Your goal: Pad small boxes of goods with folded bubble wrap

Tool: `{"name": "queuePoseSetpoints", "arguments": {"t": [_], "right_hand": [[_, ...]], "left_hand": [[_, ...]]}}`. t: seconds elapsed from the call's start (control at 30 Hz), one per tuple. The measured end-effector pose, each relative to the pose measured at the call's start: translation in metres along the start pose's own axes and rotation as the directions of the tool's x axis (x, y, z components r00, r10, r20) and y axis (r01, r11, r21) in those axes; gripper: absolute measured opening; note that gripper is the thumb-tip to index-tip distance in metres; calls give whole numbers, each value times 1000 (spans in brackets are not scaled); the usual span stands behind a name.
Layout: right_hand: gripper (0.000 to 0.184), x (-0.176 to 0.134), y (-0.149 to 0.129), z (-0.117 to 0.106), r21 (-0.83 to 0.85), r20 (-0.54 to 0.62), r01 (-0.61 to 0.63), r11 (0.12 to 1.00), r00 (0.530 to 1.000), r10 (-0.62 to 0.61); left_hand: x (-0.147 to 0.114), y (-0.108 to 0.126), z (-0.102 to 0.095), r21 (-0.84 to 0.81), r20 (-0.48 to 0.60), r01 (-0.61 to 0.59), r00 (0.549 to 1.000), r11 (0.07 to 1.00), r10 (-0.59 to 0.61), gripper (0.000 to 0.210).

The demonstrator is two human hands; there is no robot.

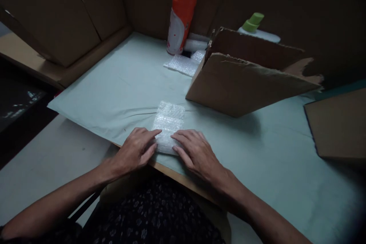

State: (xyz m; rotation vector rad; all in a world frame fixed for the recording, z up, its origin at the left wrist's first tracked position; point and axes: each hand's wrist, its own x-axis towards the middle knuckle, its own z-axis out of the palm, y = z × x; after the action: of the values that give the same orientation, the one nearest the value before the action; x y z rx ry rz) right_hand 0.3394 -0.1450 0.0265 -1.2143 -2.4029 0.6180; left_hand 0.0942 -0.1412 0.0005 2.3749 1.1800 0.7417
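A folded piece of bubble wrap [169, 122] lies flat near the front edge of the table, with crease lines running across it. My left hand [138, 145] grips its left edge, index finger and thumb on the near part. At the opposite edge, my right hand [194, 148] holds the wrap in the same way, its fingertips and thumb pressing on the plastic. The undersides of both hands are hidden.
The table has a pale green cloth [114, 80]. An open cardboard box [228, 87] stands just beyond my right hand. Behind are an orange-and-white bottle [183, 15], more bubble wrap [181, 65] and a green-capped bottle [253, 23]. Cardboard boxes [57, 19] stand left; another [340, 126] sits right.
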Motion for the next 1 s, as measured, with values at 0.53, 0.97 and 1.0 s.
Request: {"name": "queuePoseSetpoints", "arguments": {"t": [0.53, 0.97, 1.0], "right_hand": [[22, -8, 8, 17, 8, -104, -53, 999, 993, 53], [21, 37, 27, 10, 92, -117, -204, 975, 970, 214], [21, 37, 26, 9, 181, -116, -218, 959, 964, 241]], "left_hand": [[5, -15, 4, -18, -50, -146, 988, 989, 145, 35], [19, 1, 12, -720, 1, 464, 744, 515, -668, 73], [17, 6, 12, -797, 81, 459, 725, 393, -684, 76]]}}
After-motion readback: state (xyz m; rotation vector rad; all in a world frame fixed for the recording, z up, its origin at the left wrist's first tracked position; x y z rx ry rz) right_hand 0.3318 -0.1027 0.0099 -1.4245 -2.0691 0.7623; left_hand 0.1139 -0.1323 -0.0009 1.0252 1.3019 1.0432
